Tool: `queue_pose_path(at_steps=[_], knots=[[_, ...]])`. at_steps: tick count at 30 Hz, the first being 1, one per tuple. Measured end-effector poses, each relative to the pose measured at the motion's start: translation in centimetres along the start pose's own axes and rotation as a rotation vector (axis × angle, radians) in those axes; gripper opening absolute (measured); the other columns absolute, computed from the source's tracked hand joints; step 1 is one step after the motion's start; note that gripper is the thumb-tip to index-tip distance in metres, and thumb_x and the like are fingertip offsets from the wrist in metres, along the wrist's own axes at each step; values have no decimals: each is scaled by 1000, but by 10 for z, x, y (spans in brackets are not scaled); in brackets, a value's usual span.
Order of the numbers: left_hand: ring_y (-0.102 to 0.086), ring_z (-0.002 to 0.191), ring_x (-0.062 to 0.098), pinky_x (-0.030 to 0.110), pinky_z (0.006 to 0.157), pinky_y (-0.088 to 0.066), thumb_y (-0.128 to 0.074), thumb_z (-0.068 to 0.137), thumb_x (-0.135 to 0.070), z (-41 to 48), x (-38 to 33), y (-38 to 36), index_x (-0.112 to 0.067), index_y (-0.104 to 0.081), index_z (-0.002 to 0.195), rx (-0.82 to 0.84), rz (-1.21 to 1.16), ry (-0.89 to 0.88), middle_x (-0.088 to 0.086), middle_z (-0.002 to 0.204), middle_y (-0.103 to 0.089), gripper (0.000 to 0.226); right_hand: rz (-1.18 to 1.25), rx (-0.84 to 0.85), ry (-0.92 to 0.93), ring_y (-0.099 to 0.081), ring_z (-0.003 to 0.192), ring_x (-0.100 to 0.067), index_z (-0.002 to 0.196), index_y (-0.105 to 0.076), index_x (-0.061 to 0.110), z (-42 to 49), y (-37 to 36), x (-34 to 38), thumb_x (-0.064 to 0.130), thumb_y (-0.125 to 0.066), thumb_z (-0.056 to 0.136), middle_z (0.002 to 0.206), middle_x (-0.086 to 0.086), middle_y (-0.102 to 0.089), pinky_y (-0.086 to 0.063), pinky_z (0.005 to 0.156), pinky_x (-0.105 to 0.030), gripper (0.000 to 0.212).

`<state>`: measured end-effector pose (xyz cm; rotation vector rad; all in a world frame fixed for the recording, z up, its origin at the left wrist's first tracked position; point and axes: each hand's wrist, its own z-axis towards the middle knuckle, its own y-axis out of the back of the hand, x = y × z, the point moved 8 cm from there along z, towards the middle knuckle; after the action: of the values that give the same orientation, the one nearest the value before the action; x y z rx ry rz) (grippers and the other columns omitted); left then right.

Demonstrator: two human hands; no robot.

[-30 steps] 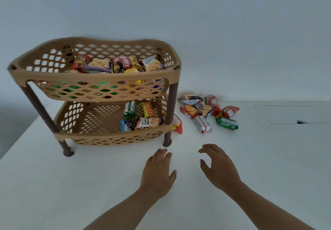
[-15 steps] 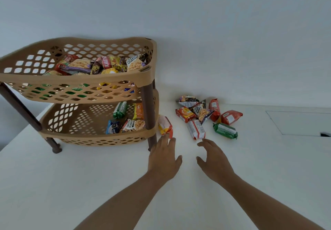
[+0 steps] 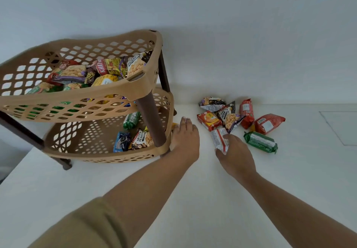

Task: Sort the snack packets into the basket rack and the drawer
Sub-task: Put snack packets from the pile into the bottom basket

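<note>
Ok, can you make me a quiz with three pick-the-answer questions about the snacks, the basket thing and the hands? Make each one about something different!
1. Where is the loose pile of snack packets?
A. On the table, right of the basket rack
B. Inside the top basket
C. Under the rack

2. What colour is the long packet at the pile's near right edge?
A. Blue
B. Green
C. Pink

3. What is the right hand doing?
A. Resting flat, away from everything
B. Closing on a white and red packet
C. Lifting the rack

Answers:
1. A, the pile lies on the white table beside the basket rack.
2. B, the green packet lies nearest the right edge.
3. B, the right hand has its fingers around the white and red packet, which still lies on the table.
</note>
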<state>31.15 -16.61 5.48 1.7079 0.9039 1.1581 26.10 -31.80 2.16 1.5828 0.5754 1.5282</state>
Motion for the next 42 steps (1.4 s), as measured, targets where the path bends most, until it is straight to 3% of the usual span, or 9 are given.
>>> queue_pose_path(at_steps=[8,14,17,23,26,31,37,42], knots=[[-4,147,44,55,113,-19,-46,95,-35,33,3,-8,-1,-30,149,209,302,12,22,157,-26,65,-13,-29,-77,-59,98,-25,125,-45,20,0,-8,-14,42,-67,80,120,-9,-64,-55,76,-41,54],[-24,142,44,50,111,-29,-63,87,-34,39,-4,2,-4,-39,143,123,261,9,24,150,-36,68,40,-24,-124,-58,103,-23,130,-40,20,8,-9,-15,53,-71,74,120,-5,-62,-55,79,-43,72],[-37,134,42,49,106,-33,-61,87,-33,38,-14,0,-5,-42,142,113,317,-45,21,142,-43,64,49,-20,-130,-56,104,-22,130,-40,20,11,-12,-15,49,-73,74,121,-4,-61,-55,80,-41,71],[-45,120,32,43,100,-39,-60,89,-28,17,-30,1,-9,-52,134,75,384,-202,17,130,-46,50,89,-10,-160,-57,93,-16,127,-43,23,-3,-8,-17,42,-71,69,116,-1,-63,-53,67,-31,67],[-47,114,29,38,95,-41,-67,86,-25,-4,-36,16,-9,-55,130,-12,315,-249,14,124,-49,48,148,-17,-199,-56,87,-12,125,-43,27,-21,0,-17,43,-70,69,115,2,-65,-44,60,-22,64],[-50,105,25,37,91,-45,-84,70,-41,-70,-42,37,-9,-51,128,-134,0,-299,11,116,-51,74,274,-67,-210,-57,83,-11,125,-45,25,-62,22,-14,39,-76,73,116,-1,-66,-42,57,-16,62],[-53,103,22,37,88,-49,-84,69,-42,-158,-4,-4,-18,-50,125,-104,-231,-232,5,114,-51,69,368,-76,-168,-62,80,-6,125,-47,26,-124,26,9,36,-75,77,115,4,-67,-44,59,-13,57],[-51,102,18,32,85,-46,-78,71,-49,-200,55,-19,-23,-47,127,-198,-319,-170,2,115,-49,70,409,-39,-94,-63,84,-4,123,-47,28,-160,17,58,33,-77,76,106,13,-62,-43,60,-6,55]])
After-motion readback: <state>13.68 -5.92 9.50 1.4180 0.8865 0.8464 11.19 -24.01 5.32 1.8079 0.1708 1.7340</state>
